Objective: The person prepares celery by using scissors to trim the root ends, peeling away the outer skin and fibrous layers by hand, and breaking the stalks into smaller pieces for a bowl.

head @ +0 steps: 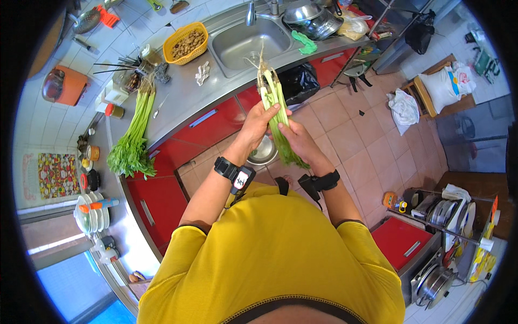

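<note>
Both my hands grip a small bunch of celery in front of my body, its pale stalks and roots pointing towards the sink and its leaves towards me. My left hand closes round the stalks from the left, thumb across them. Lower down on the right side, my right hand holds the same bunch, thumb on top; some of its fingers are hidden. A larger bunch of celery with roots and leaves lies on the steel counter at the left, its leaves at the counter's front edge.
Beyond the bunch is a steel sink with a faucet. A yellow basket of brown, nut-like items stands left of it, near a crumpled tissue. A black bin bag hangs below the counter. A metal bowl is on the floor.
</note>
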Motion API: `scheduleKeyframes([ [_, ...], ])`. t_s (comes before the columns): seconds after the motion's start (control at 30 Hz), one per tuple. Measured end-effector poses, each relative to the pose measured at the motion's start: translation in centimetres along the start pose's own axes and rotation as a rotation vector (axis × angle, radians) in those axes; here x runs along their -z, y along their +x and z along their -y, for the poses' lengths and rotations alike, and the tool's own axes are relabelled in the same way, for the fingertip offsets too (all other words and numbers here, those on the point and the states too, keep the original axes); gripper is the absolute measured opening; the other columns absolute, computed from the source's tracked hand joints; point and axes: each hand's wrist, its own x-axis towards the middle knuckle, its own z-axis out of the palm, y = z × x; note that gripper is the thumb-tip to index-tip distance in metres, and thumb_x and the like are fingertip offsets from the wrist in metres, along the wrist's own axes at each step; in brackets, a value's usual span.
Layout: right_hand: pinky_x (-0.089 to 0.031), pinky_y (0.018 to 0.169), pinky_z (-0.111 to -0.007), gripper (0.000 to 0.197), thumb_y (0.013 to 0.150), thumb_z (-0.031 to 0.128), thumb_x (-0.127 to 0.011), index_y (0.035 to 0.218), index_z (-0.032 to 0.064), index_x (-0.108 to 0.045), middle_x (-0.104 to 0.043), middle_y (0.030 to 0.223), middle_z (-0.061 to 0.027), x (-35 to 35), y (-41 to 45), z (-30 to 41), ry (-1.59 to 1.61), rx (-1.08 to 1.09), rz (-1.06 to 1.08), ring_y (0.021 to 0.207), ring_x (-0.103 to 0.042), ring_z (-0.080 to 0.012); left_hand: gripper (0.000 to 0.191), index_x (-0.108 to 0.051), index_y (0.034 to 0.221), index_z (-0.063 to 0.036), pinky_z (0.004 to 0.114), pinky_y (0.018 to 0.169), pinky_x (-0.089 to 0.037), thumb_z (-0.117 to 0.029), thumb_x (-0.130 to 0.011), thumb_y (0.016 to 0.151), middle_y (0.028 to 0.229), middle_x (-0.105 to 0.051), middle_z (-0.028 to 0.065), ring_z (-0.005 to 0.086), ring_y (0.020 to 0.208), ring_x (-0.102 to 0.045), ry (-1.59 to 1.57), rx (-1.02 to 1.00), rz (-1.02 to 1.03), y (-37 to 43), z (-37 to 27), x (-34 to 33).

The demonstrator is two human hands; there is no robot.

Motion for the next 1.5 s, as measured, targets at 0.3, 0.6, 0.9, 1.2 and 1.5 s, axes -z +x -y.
scheduleKeyframes([
  [0.3,-0.053,0.072,-0.026,0.030,0.095,0.021,-0.052,0.116,-0.0001,-0.051,-0.062,0.096,-0.0077,1.2,0.3,3.2,0.392,-0.128,0.198,0.086,-0.063,-0.0151,0.030,-0.048,0.119,-0.0031,0.026,0.069,-0.055,-0.019,-0.055,0.095,0.106,-0.065,0.0126,0.0148,0.088,-0.063,0.027,0.068,0.205,-0.4,-2.7,-1.2],
  [0.6,-0.050,0.063,-0.028,0.034,0.093,0.030,-0.057,0.115,0.0041,-0.052,-0.064,0.089,-0.0087,-0.9,1.2,3.2,0.313,-0.080,0.203,0.071,-0.062,-0.0155,0.032,-0.055,0.113,-0.0029,0.024,0.052,-0.053,-0.030,-0.053,0.095,0.094,-0.061,0.0064,0.0129,0.073,-0.062,-0.001,0.281,0.441,0.0,-3.0,2.4],
  [0.9,-0.048,0.057,-0.026,0.028,0.092,0.023,-0.059,0.112,0.0038,-0.056,-0.065,0.085,-0.0071,-3.0,3.0,3.4,0.349,-0.133,0.066,0.066,-0.061,-0.0142,0.034,-0.057,0.113,-0.0052,0.025,0.079,-0.047,-0.035,-0.047,0.098,0.101,-0.061,0.0030,0.0077,0.087,-0.057,0.135,0.197,0.402,-1.2,-4.5,6.2],
  [1.2,-0.044,0.052,-0.023,0.023,0.088,0.022,-0.066,0.097,0.0010,-0.060,-0.061,0.074,-0.0054,-5.0,4.4,3.5,0.224,-0.212,0.026,0.062,-0.057,-0.0118,0.026,-0.056,0.117,-0.0071,0.020,0.071,-0.047,-0.019,-0.056,0.094,0.096,-0.064,0.0016,0.0075,0.085,-0.059,0.111,-0.075,-0.135,-2.5,-6.0,10.9],
  [1.5,-0.039,0.045,-0.022,0.021,0.086,0.021,-0.068,0.092,0.0017,-0.060,-0.058,0.068,-0.0039,-6.3,8.1,3.7,0.191,-0.273,0.145,0.052,-0.050,-0.0097,0.041,-0.057,0.121,-0.0155,0.043,0.099,-0.034,-0.005,-0.062,0.081,0.125,-0.050,0.0091,0.0287,0.119,-0.043,1.611,-0.815,-0.294,-6.5,-10.9,12.5],
])
